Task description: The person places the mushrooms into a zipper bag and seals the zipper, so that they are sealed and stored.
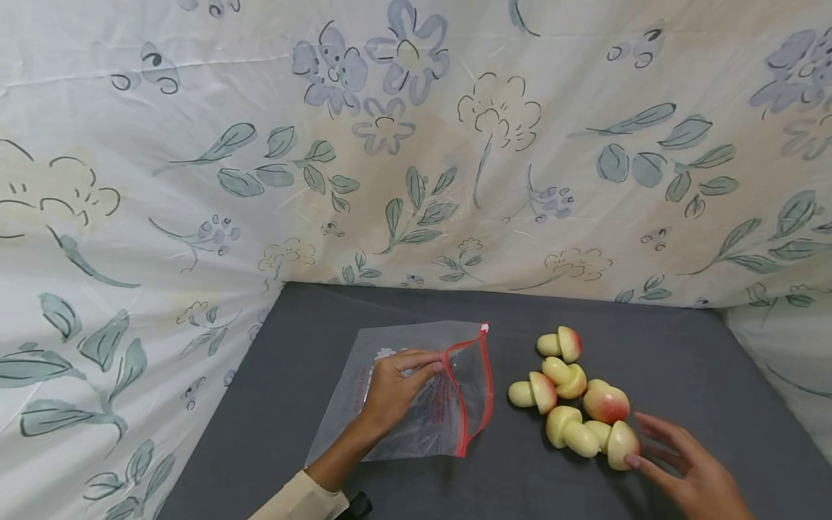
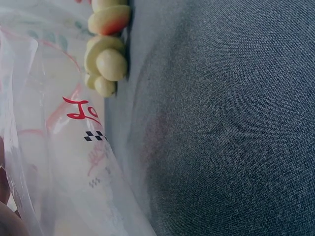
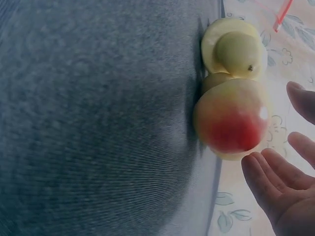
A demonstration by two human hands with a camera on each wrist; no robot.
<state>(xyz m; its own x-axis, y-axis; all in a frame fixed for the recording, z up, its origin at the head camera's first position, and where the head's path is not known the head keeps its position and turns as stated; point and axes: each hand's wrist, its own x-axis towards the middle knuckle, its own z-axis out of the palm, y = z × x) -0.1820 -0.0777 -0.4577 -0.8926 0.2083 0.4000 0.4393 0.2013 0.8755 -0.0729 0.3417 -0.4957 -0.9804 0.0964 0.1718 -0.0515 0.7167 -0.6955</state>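
Observation:
My left hand [image 1: 393, 390] pinches one lip of a clear zip bag [image 1: 406, 440] with a red zip strip, and the bag's mouth gapes toward the right. Red and black print shows on the plastic [image 2: 74, 162] in the left wrist view. Right of the bag lie several mushroom-shaped pieces, pale yellow with red-blushed caps. My right hand [image 1: 689, 462] is at the nearest right mushroom-shaped piece [image 1: 622, 445], thumb and fingers spread either side of its cap. In the right wrist view the fingertips [image 3: 253, 164] are right by a red-blushed cap [image 3: 234, 118].
The dark grey cloth-covered table [image 1: 520, 484] carries everything. A white floral curtain [image 1: 455, 180] hangs behind it and along the sides. Other mushroom-shaped pieces [image 1: 568, 345] lie close together toward the back, beside the bag's mouth.

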